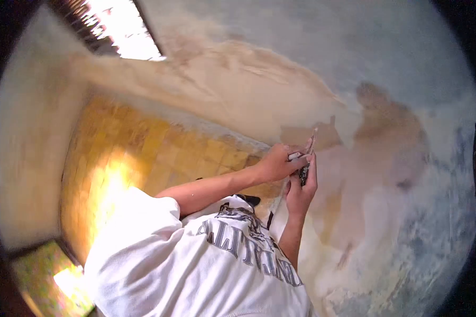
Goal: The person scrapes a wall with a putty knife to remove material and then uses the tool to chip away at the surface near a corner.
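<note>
My left hand (276, 161) and my right hand (302, 189) meet in front of a patchy plastered wall (386, 79). Together they hold a small scraper-like tool (308, 153). Its thin blade points up against a brown patch of the wall, and its dark handle sits in my right fingers. My left fingers pinch a pale part of the tool near the blade. My white T-shirt with grey lettering (206, 259) fills the lower part of the view.
The wall is mottled grey, beige and brown, with scraped patches (391, 132) beside my hands. A yellow tiled surface (137, 153) lies to the left, lit by sunlight. A bright window opening (124, 26) shows at the top left. The whole view is tilted.
</note>
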